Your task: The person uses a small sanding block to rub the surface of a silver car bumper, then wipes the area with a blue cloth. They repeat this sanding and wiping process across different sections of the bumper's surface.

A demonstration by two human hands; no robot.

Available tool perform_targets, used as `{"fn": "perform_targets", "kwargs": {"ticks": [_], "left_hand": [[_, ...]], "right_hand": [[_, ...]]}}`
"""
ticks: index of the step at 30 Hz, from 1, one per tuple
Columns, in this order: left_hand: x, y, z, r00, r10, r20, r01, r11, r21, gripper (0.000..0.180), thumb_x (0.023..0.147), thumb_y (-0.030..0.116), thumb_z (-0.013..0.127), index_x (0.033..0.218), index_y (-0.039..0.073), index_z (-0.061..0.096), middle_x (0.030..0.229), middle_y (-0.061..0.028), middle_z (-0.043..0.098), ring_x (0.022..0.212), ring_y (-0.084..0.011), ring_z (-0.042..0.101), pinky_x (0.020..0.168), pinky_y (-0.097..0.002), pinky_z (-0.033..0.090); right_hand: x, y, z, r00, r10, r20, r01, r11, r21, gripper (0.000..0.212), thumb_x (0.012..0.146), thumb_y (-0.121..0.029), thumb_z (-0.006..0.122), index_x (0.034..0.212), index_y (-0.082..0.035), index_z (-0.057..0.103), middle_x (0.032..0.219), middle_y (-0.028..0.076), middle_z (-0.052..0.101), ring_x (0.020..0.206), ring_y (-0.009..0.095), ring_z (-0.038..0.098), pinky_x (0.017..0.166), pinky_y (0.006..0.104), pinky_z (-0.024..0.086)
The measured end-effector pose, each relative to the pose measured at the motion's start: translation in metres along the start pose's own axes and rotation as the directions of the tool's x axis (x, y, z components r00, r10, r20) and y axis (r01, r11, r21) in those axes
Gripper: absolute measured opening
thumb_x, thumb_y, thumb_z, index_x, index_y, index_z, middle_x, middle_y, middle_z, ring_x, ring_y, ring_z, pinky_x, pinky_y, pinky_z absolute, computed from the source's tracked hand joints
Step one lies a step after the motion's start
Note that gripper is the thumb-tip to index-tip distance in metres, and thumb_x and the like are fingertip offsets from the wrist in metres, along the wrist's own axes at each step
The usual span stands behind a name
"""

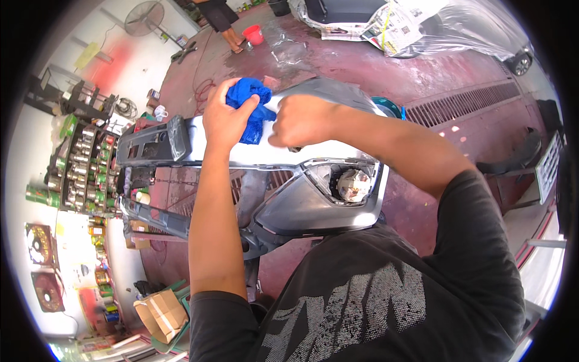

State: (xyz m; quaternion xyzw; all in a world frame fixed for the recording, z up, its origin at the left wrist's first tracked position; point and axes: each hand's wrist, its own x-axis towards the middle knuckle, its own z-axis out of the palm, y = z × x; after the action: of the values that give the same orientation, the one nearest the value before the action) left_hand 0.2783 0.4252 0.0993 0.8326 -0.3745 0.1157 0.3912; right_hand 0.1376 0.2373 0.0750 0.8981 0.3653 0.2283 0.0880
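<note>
A grey and silver car bumper (313,217) lies raised across the space in front of me. Over its pale upper face, my left hand (232,111) grips a bunched blue cloth (252,90), with the thumb on top and a loose end hanging below. Just to the right of the cloth is my right hand (304,120), its fingers curled in and slightly smeared by motion. Anything inside those fingers is hidden. Whether this hand touches the bumper I cannot tell. In the bumper's rounded opening sits a crumpled, paper-like wad (354,185).
Shelves of cans (90,163) line the left wall, below a standing fan (143,19). Farther off are a person's legs (224,27), a red bucket (253,34) and a car under plastic sheeting (464,30). A floor grate (464,104) runs at right; a cardboard box (161,315) stands lower left.
</note>
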Motion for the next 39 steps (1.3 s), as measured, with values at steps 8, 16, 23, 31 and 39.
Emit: {"fn": "perform_targets", "kwargs": {"ticks": [8, 16, 23, 31, 39], "left_hand": [[0.000, -0.003, -0.004, 0.998, 0.056, -0.008, -0.056, 0.998, -0.017, 0.057, 0.087, 0.036, 0.095, 0.137, 0.015, 0.077, 0.132, -0.0131, 0.072, 0.123, -0.0338, 0.074, 0.106, -0.0455, 0.057], [-0.003, 0.014, -0.014, 0.988, 0.126, -0.091, -0.132, 0.990, -0.055, 0.074, 0.086, 0.010, 0.095, 0.154, 0.010, 0.066, 0.135, -0.0129, 0.070, 0.123, -0.0258, 0.069, 0.109, -0.0415, 0.055], [-0.032, 0.026, -0.052, 0.948, 0.319, 0.008, -0.267, 0.778, 0.568, 0.067, 0.089, 0.025, 0.096, 0.152, 0.019, 0.073, 0.157, -0.0186, 0.060, 0.149, -0.0435, 0.054, 0.121, -0.0578, 0.048], [-0.039, 0.092, -0.007, 0.880, 0.162, 0.445, -0.458, 0.534, 0.711, 0.082, 0.075, 0.043, 0.103, 0.152, 0.031, 0.075, 0.173, -0.0148, 0.049, 0.166, -0.0441, 0.038, 0.131, -0.0736, 0.027], [0.005, 0.135, 0.040, 0.597, 0.072, 0.799, -0.730, 0.463, 0.504, 0.087, 0.077, 0.030, 0.101, 0.158, 0.031, 0.069, 0.175, -0.0123, 0.051, 0.166, -0.0387, 0.041, 0.137, -0.0590, 0.032]], "right_hand": [[-0.018, -0.007, -0.008, 0.770, 0.594, 0.232, -0.637, 0.713, 0.292, 0.032, 0.083, -0.034, 0.089, 0.096, -0.009, 0.076, 0.082, 0.012, 0.078, 0.078, 0.031, 0.078, 0.071, 0.0488, 0.059], [-0.200, -0.121, 0.027, 0.099, 0.714, 0.693, -0.491, -0.571, 0.658, 0.030, 0.092, -0.028, 0.095, 0.105, -0.004, 0.082, 0.081, -0.002, 0.068, 0.067, 0.007, 0.058, 0.058, 0.0273, 0.045], [-0.369, -0.208, 0.014, -0.439, 0.644, 0.627, -0.154, -0.741, 0.654, 0.023, 0.106, -0.029, 0.083, 0.102, -0.010, 0.073, 0.076, -0.002, 0.063, 0.053, 0.006, 0.052, 0.045, 0.0260, 0.037], [-0.373, -0.164, 0.042, -0.288, 0.706, 0.647, -0.197, -0.705, 0.682, 0.024, 0.108, -0.031, 0.081, 0.102, -0.010, 0.072, 0.075, -0.002, 0.063, 0.055, 0.006, 0.053, 0.048, 0.0259, 0.037], [-0.365, -0.135, 0.035, -0.096, 0.762, 0.640, -0.177, -0.646, 0.743, 0.021, 0.110, -0.029, 0.079, 0.102, -0.009, 0.074, 0.075, -0.004, 0.063, 0.057, 0.005, 0.053, 0.050, 0.0254, 0.039]]}}
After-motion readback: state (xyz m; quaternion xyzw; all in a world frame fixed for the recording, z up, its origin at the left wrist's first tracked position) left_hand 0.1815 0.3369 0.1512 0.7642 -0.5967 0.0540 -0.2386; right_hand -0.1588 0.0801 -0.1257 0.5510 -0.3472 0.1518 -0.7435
